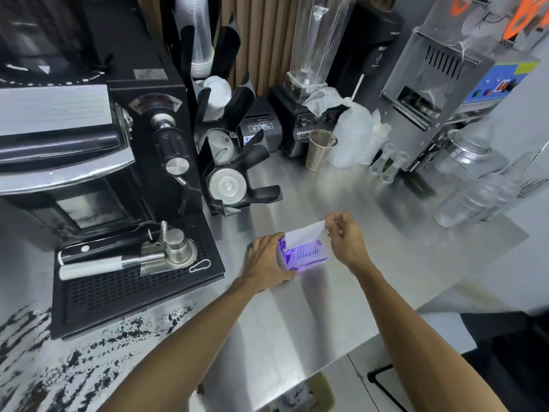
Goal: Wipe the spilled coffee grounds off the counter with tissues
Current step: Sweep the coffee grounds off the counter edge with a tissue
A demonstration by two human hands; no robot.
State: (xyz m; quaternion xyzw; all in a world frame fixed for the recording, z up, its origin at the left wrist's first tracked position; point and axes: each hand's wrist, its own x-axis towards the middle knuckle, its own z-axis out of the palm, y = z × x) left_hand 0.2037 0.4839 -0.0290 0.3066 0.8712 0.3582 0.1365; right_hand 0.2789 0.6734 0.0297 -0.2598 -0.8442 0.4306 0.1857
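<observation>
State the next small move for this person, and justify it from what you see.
Probably pull the tissue fully free with the right hand, which pinches it only partly out of the purple pack; the left hand holds the pack on the counter. The coffee grounds at the near left lie unwiped.

bare steel counter right, drip tray left, metal cup behind

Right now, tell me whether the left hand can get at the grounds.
Probably yes: the grounds lie near the left hand, bare counter between, though it grips the tissue pack.
</observation>
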